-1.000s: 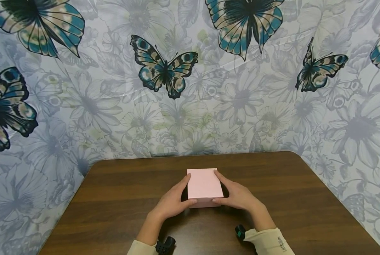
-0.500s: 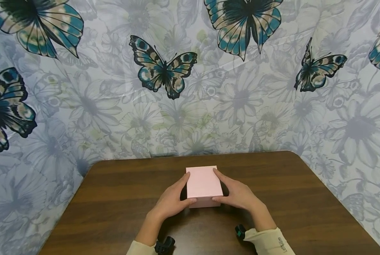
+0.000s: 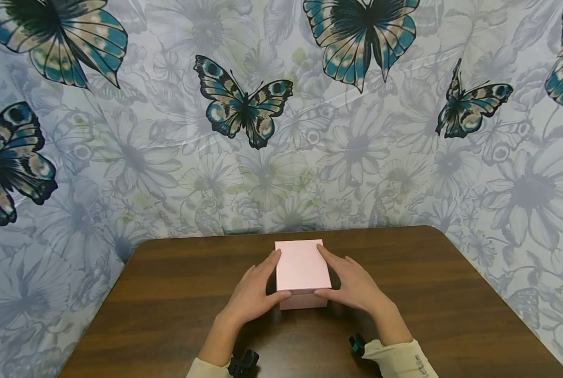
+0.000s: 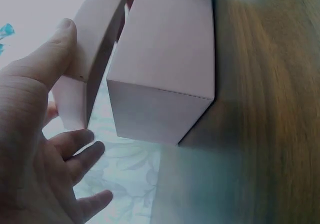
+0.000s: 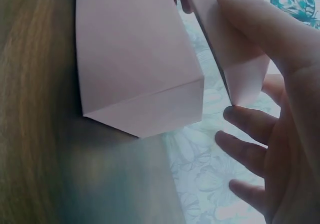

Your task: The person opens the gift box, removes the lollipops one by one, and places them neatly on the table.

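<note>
As hands (image 3: 254,295) (image 3: 354,284) grip it, the lid (image 3: 303,264) faces upward.

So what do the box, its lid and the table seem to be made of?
Box and lid: probably stiff pink card, smooth and fairly matt, judging by crisp edges and flat, even faces.
Table: wood or wood-look laminate, brown with streaky grain and a soft sheen; the look doesn't settle which.

Pink lid (image 4: 97,29) apart from box (image 4: 162,49)
</note>
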`<control>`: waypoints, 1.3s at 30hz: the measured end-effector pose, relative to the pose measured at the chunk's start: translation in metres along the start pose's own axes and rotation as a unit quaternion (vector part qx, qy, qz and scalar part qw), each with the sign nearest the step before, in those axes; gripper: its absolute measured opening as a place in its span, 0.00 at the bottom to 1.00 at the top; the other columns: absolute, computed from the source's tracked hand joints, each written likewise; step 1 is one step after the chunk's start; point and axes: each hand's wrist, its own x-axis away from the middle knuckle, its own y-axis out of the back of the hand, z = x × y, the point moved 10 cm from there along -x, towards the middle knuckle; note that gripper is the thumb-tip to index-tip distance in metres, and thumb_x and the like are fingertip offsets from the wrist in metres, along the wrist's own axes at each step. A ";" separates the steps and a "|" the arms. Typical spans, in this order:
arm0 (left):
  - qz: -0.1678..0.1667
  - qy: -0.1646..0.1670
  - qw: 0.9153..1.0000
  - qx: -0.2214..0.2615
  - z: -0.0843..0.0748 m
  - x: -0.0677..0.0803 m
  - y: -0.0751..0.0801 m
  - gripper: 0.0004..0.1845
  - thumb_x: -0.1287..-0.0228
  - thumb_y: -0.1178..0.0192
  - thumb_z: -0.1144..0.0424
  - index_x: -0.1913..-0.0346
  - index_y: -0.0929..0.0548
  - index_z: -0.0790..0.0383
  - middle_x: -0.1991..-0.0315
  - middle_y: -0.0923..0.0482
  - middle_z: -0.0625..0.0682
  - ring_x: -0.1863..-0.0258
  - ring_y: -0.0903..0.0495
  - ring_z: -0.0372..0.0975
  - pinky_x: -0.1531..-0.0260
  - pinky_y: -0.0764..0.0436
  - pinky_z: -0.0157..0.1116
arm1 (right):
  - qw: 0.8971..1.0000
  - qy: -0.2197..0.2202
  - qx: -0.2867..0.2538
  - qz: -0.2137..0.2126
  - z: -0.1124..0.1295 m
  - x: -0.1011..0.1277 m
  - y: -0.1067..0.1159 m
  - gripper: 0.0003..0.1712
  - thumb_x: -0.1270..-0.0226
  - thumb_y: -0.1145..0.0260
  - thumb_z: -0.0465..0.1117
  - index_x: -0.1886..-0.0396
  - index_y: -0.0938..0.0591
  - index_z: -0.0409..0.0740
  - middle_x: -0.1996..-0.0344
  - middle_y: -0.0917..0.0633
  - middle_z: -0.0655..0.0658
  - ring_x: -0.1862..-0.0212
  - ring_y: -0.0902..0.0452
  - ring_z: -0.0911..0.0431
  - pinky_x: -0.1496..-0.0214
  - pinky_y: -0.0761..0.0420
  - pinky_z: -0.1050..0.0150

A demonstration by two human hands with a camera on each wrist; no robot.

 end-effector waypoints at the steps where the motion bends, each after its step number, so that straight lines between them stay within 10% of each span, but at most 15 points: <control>1: -0.002 0.000 1.000 0.000 -0.001 0.000 0.001 0.51 0.39 0.36 0.36 0.19 0.51 0.45 0.20 0.47 0.49 0.24 0.38 0.47 0.26 0.42 0.61 | 1.000 0.007 0.000 -0.006 0.002 0.000 0.002 0.59 0.44 0.32 0.71 0.19 0.48 0.58 0.26 0.31 0.45 0.28 0.31 0.45 0.25 0.39 0.36; 10: -0.021 -0.017 1.000 0.000 -0.006 -0.001 0.007 0.53 0.39 0.35 0.39 0.19 0.55 0.45 0.19 0.53 0.47 0.22 0.42 0.44 0.25 0.45 0.61 | 0.999 0.022 -0.007 -0.037 0.007 0.000 0.011 0.57 0.41 0.32 0.67 0.18 0.49 0.57 0.24 0.34 0.46 0.27 0.32 0.46 0.23 0.44 0.35; 19: -0.036 -0.021 0.999 0.032 -0.013 0.000 0.011 0.54 0.37 0.33 0.46 0.19 0.60 0.40 0.17 0.59 0.45 0.22 0.43 0.45 0.33 0.27 0.53 | 0.996 0.021 -0.040 -0.072 0.009 -0.001 0.018 0.58 0.38 0.32 0.61 0.18 0.55 0.59 0.23 0.37 0.44 0.26 0.33 0.42 0.26 0.38 0.35; 32: -0.035 -0.033 0.997 0.066 -0.022 0.001 0.012 0.54 0.33 0.37 0.52 0.19 0.67 0.45 0.18 0.70 0.43 0.19 0.56 0.39 0.25 0.39 0.48 | 0.992 0.012 -0.043 -0.115 0.013 0.000 0.026 0.51 0.32 0.34 0.52 0.18 0.52 0.51 0.24 0.35 0.41 0.28 0.32 0.40 0.31 0.29 0.39; 39: -0.090 -0.064 0.992 0.063 -0.031 0.001 0.023 0.52 0.32 0.38 0.61 0.19 0.65 0.54 0.18 0.55 0.55 0.21 0.45 0.47 0.28 0.36 0.51 | 0.981 0.050 -0.020 -0.186 0.022 0.003 0.036 0.45 0.35 0.30 0.42 0.22 0.40 0.42 0.32 0.24 0.39 0.35 0.23 0.44 0.36 0.22 0.45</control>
